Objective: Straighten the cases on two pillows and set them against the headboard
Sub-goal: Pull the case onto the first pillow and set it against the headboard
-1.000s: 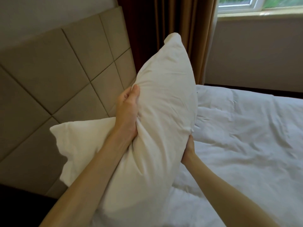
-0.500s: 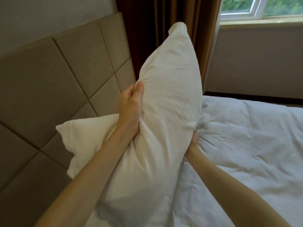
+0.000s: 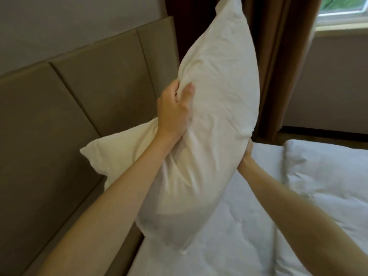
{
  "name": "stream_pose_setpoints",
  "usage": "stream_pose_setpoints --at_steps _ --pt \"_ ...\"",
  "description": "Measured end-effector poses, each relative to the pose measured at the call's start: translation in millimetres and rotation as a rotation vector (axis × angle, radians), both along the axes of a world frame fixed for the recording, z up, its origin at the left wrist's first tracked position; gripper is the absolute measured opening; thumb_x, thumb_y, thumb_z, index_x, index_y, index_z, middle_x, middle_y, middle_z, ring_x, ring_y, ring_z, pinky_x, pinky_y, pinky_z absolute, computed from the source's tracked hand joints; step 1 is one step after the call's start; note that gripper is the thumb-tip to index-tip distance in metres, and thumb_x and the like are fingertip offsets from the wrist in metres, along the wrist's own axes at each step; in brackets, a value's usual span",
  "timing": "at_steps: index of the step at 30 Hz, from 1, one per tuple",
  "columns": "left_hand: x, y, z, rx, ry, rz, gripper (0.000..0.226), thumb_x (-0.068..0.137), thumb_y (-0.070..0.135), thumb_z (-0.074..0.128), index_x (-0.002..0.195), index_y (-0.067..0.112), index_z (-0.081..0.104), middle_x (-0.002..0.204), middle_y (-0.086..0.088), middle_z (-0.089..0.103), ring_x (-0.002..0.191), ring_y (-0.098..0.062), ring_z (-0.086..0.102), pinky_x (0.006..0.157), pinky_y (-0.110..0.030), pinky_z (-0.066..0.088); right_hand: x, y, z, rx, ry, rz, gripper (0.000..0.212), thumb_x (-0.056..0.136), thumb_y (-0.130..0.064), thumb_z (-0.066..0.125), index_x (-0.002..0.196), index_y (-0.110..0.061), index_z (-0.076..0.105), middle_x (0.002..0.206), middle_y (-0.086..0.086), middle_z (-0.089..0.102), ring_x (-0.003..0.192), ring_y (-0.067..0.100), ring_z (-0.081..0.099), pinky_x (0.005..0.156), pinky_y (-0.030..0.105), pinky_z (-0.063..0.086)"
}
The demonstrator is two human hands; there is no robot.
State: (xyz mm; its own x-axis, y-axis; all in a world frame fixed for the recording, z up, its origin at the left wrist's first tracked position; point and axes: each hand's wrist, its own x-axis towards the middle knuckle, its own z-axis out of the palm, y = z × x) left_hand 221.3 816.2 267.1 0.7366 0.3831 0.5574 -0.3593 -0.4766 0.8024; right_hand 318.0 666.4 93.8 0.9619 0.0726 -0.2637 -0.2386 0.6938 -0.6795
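Observation:
I hold a white pillow (image 3: 219, 108) upright on its end in the air above the bed, its top corner reaching the frame's upper edge. My left hand (image 3: 173, 108) pinches the fabric of its left edge. My right hand (image 3: 246, 154) grips its right edge and is mostly hidden behind the pillow. A second white pillow (image 3: 119, 154) leans against the beige padded headboard (image 3: 69, 108), partly covered by my left forearm and the lifted pillow.
A white crumpled duvet (image 3: 318, 176) lies over the white sheet (image 3: 229, 236) on the right. Brown curtains (image 3: 278, 56) hang behind the pillow, with a window (image 3: 342, 14) at the upper right and a grey wall beneath it.
The pillow has risen clear of the bed and both hands moved up with it. My left fingers now bunch the fabric more tightly. The view has shifted down and left.

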Motion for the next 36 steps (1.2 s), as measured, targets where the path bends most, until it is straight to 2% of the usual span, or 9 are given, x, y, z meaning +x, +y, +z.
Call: stream_pose_setpoints --at_steps 5,8,11,13,15,18,25,31,36 --pt "91 52 -51 0.269 0.058 0.157 0.025 0.094 0.037 0.048 0.079 0.018 0.042 0.064 0.011 0.047 0.058 -0.011 0.047 0.058 -0.030 0.033 95 46 -23 -0.161 -0.002 0.088 0.050 0.091 -0.056 0.043 0.121 -0.022 0.063 0.116 0.002 0.071 0.108 0.026 0.065 0.090 0.041 0.054" --pt "129 88 -107 0.522 0.409 0.148 0.029 0.095 0.035 0.045 0.107 0.009 0.043 0.101 -0.011 0.063 0.086 -0.034 0.060 0.071 -0.042 0.048 114 73 -61 -0.432 0.154 0.189 0.061 0.093 -0.058 0.038 0.146 -0.027 0.035 0.150 0.003 0.041 0.135 0.026 0.041 0.115 0.045 0.031" --pt "130 129 -181 0.930 0.823 0.096 0.046 0.096 0.037 0.040 0.133 0.010 0.036 0.132 -0.018 0.052 0.116 -0.038 0.052 0.093 -0.046 0.041 94 98 -120 -0.869 0.116 0.529 0.067 0.097 -0.052 0.032 0.154 -0.025 0.007 0.163 0.009 0.005 0.148 0.032 0.011 0.119 0.049 0.015" --pt "118 159 -224 0.928 1.072 -0.025 0.065 0.095 0.052 0.036 0.147 0.018 0.020 0.143 -0.016 0.043 0.126 -0.035 0.046 0.101 -0.045 0.037 84 110 -153 -1.126 0.057 0.620 0.074 0.095 -0.055 0.033 0.154 -0.024 0.001 0.163 0.010 -0.002 0.149 0.034 0.003 0.119 0.056 0.009" --pt "106 183 -246 0.747 1.206 -0.118 0.080 0.088 0.067 0.034 0.150 0.024 0.008 0.143 -0.016 0.045 0.123 -0.033 0.050 0.098 -0.042 0.041 86 121 -166 -1.136 0.056 0.576 0.079 0.092 -0.059 0.035 0.153 -0.025 -0.003 0.163 0.009 -0.003 0.149 0.033 0.002 0.119 0.057 0.006" --pt "105 200 -252 0.626 1.175 -0.154 0.081 0.080 0.075 0.039 0.142 0.025 0.024 0.130 -0.010 0.055 0.107 -0.025 0.058 0.084 -0.037 0.047 93 136 -178 -1.155 0.121 0.569 0.077 0.092 -0.061 0.031 0.153 -0.031 -0.007 0.163 0.008 -0.010 0.149 0.035 -0.002 0.119 0.053 0.007" --pt "108 198 -271 0.537 1.059 -0.235 0.037 0.087 0.057 0.052 0.087 0.020 0.047 0.103 -0.001 0.060 0.083 -0.012 0.059 0.064 -0.026 0.045 82 134 -188 -1.164 0.101 0.451 0.073 0.094 -0.059 0.028 0.153 -0.031 -0.005 0.163 0.002 -0.010 0.150 0.027 0.002 0.120 0.052 0.008" --pt "110 192 -279 0.481 1.129 -0.304 0.054 0.094 0.051 0.044 0.135 0.016 0.041 0.132 -0.006 0.055 0.113 -0.024 0.057 0.087 -0.033 0.046 46 131 -188 -1.144 0.015 0.490 0.062 0.101 -0.044 0.023 0.153 -0.026 -0.005 0.163 0.000 -0.012 0.151 0.020 -0.004 0.121 0.043 0.003" --pt "93 190 -264 0.678 1.103 -0.139 0.034 0.099 0.046 0.033 0.095 0.015 0.046 0.102 -0.011 0.062 0.091 -0.031 0.060 0.078 -0.043 0.048 1 97 -199 -1.177 -0.221 0.825 0.070 0.099 -0.048 0.028 0.153 -0.021 -0.008 0.163 -0.002 -0.013 0.150 0.015 -0.007 0.120 0.034 -0.001"
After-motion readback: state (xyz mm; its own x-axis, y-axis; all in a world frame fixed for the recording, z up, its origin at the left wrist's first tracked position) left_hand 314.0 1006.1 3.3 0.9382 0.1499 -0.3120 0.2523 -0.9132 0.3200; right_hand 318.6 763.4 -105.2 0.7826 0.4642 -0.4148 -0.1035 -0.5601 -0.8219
